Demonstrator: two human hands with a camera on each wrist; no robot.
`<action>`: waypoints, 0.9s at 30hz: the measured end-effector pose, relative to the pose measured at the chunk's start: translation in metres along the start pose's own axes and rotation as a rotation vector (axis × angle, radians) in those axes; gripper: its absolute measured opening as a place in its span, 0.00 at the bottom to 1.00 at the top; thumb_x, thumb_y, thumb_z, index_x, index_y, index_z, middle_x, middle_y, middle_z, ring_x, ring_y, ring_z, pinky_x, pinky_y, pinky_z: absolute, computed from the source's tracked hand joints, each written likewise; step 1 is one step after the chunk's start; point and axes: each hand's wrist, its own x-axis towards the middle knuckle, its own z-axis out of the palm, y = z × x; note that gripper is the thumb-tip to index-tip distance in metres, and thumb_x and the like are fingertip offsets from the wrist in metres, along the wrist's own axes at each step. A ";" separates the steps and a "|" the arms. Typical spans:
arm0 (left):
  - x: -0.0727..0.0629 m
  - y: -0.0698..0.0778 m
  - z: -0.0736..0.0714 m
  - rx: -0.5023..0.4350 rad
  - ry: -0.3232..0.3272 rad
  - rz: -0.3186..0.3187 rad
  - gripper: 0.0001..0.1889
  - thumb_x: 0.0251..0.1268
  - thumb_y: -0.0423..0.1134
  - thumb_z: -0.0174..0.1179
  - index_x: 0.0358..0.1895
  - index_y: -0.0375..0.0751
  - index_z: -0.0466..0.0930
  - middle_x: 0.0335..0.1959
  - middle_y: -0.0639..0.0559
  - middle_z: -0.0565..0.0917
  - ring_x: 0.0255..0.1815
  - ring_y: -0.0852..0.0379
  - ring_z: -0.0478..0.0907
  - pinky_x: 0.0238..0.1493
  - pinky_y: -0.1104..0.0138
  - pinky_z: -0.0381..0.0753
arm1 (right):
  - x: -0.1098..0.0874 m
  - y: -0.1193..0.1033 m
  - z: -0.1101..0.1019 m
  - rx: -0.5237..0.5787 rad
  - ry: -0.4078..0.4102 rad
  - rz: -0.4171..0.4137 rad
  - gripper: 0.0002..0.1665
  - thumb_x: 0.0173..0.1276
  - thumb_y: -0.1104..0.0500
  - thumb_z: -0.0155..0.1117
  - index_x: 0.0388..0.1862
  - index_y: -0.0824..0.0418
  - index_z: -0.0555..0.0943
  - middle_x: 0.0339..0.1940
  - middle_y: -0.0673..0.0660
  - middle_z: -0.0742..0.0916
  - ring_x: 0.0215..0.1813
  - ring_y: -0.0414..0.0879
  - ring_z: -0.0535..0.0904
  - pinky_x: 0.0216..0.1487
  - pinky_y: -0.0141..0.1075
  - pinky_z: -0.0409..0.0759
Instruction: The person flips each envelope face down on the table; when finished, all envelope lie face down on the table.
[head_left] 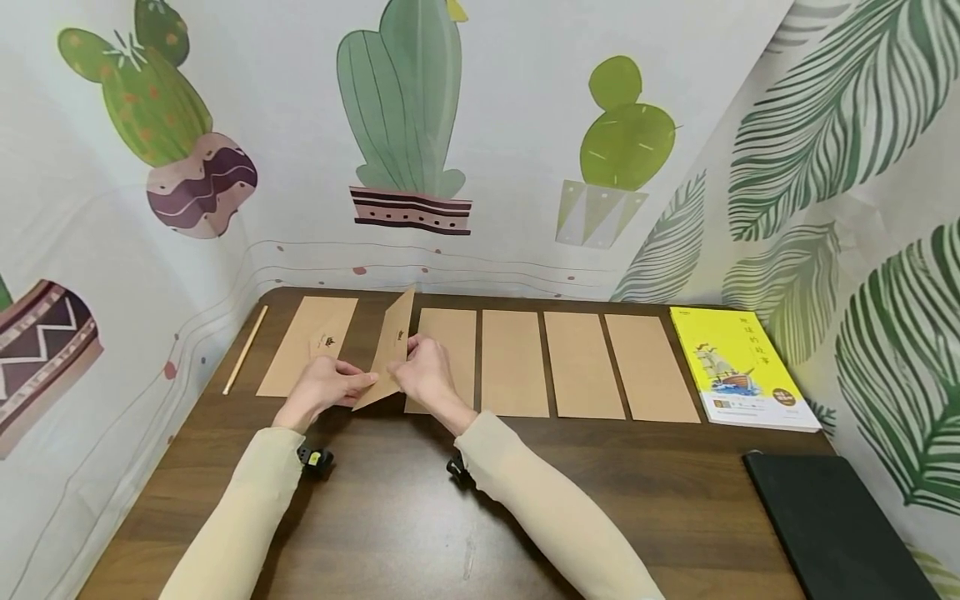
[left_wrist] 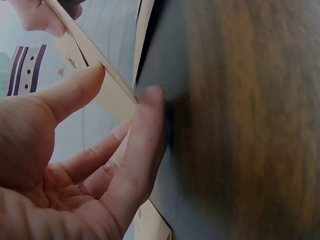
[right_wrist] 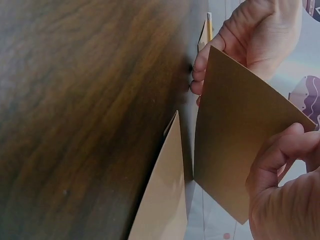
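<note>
A brown kraft paper envelope [head_left: 392, 342] with a small dark crown mark stands tilted above the table, its marked side facing left. My right hand [head_left: 429, 373] pinches its right side between thumb and fingers; the plain back [right_wrist: 235, 125] shows in the right wrist view. At the lower left corner of the envelope, my left hand [head_left: 330, 385] has its thumb tip against the paper, the other fingers loosely bent and spread below. Another envelope [head_left: 288, 358] lies left of it, crown mark upward, partly covered by the left hand.
Several plain brown envelopes [head_left: 514, 362] lie in a row to the right. Beyond them is a yellow book [head_left: 720, 333] with a ship on its cover. A thin pencil-like stick [head_left: 246, 350] lies at the far left. A flat black object [head_left: 832, 517] rests at the right edge.
</note>
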 end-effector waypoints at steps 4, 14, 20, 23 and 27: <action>0.001 0.003 0.003 -0.012 -0.025 0.015 0.23 0.75 0.39 0.70 0.58 0.17 0.83 0.39 0.44 0.92 0.37 0.59 0.89 0.43 0.63 0.95 | 0.000 -0.002 0.000 0.004 0.002 -0.023 0.19 0.67 0.65 0.73 0.55 0.65 0.82 0.27 0.49 0.83 0.26 0.38 0.78 0.31 0.28 0.74; -0.006 0.021 0.008 -0.004 0.022 0.221 0.20 0.85 0.34 0.57 0.69 0.22 0.79 0.62 0.23 0.86 0.48 0.46 0.94 0.46 0.59 0.95 | -0.003 -0.009 0.007 0.010 -0.044 -0.028 0.20 0.70 0.63 0.72 0.59 0.65 0.80 0.32 0.50 0.83 0.26 0.40 0.78 0.27 0.28 0.75; -0.008 0.030 0.010 -0.015 0.046 0.244 0.24 0.89 0.44 0.54 0.69 0.24 0.79 0.63 0.24 0.86 0.49 0.46 0.94 0.44 0.58 0.95 | -0.006 -0.010 0.012 0.131 -0.117 -0.069 0.18 0.84 0.57 0.59 0.63 0.66 0.77 0.29 0.53 0.85 0.14 0.40 0.79 0.22 0.39 0.86; -0.010 0.033 0.009 -0.027 0.064 0.227 0.28 0.87 0.50 0.56 0.68 0.25 0.81 0.62 0.24 0.86 0.50 0.48 0.94 0.44 0.57 0.95 | -0.007 -0.008 0.015 0.174 -0.141 -0.075 0.19 0.89 0.55 0.50 0.63 0.66 0.79 0.24 0.55 0.86 0.13 0.39 0.79 0.28 0.50 0.91; -0.012 0.036 0.008 -0.025 0.074 0.208 0.31 0.81 0.52 0.64 0.69 0.26 0.81 0.64 0.25 0.86 0.46 0.50 0.95 0.44 0.58 0.95 | -0.007 -0.007 0.016 0.188 -0.169 -0.081 0.19 0.89 0.59 0.45 0.63 0.67 0.79 0.20 0.60 0.87 0.13 0.40 0.80 0.33 0.57 0.91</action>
